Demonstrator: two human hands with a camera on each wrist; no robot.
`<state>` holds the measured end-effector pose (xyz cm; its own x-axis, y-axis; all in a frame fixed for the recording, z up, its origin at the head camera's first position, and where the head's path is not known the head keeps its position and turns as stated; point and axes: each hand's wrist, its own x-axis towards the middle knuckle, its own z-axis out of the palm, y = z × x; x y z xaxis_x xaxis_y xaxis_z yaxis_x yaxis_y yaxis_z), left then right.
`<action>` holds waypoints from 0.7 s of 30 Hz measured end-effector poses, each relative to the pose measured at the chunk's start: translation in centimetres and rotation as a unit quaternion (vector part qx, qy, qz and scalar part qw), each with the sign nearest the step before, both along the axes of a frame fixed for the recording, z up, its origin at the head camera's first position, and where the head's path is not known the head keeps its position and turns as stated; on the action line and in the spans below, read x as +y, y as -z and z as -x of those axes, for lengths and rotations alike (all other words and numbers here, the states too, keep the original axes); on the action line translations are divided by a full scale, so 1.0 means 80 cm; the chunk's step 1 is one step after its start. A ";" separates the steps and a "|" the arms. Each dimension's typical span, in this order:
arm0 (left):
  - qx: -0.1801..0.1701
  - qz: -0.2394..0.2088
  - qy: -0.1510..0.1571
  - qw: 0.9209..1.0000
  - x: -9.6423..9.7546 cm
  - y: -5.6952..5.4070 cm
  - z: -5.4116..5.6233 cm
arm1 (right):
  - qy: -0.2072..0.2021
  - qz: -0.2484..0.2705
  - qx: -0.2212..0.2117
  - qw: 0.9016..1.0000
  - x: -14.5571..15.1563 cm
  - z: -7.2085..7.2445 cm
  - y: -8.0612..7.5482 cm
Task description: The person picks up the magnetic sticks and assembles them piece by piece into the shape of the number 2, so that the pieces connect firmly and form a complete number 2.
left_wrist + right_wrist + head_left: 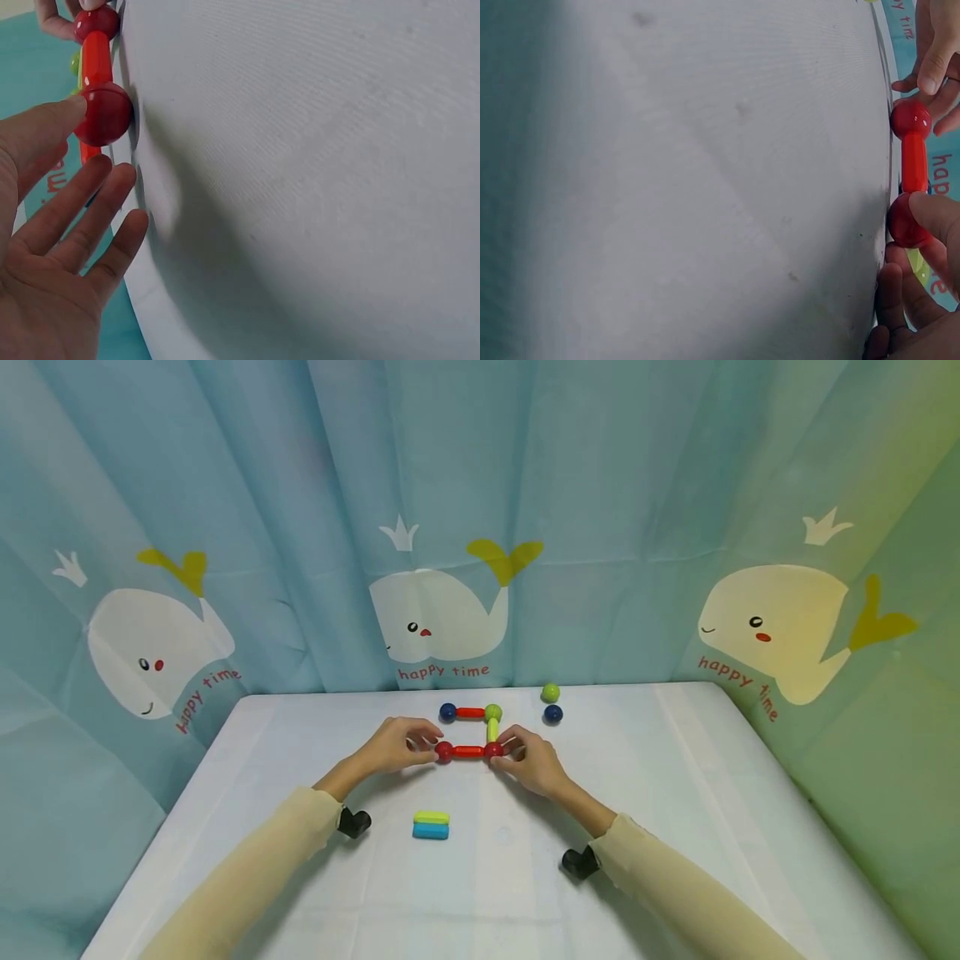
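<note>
Left hand point(397, 746) pinching left red ball point(444, 752), spare fingers spread. Right hand point(536, 765) pinching right red ball point(492, 749). Uneven pull could unseat red stick point(468, 752) between.

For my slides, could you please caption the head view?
Left hand and right hand each touching a red ball, a red stick joining the two.

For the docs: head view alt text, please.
A person's right hand pinches a red ball of a ball-and-rod chain on a white table; the left hand touches another red ball. Loose green ball and blue ball lie beyond; yellow rod and blue rod lie nearer.
</note>
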<state>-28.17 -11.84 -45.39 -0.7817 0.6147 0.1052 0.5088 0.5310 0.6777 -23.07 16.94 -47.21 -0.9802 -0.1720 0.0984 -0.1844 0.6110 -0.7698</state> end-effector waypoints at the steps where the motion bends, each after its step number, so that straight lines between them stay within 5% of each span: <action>1: 0.000 0.001 0.003 1.000 0.001 0.001 0.001 | -0.001 0.000 0.000 1.000 0.001 0.000 0.000; 13: -0.020 0.013 0.009 1.000 0.008 0.003 0.008 | -0.074 -0.027 -0.021 0.997 0.013 0.003 -0.016; 21: -0.028 0.007 0.006 1.000 0.009 0.006 0.014 | -0.152 -0.072 0.016 0.986 0.023 0.000 -0.034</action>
<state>-29.30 -11.08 -45.83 -0.7788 0.6251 0.0523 0.4764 0.5352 0.6975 -23.11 18.77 -44.46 -0.8782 -0.4713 0.0817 -0.3987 0.6268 -0.6694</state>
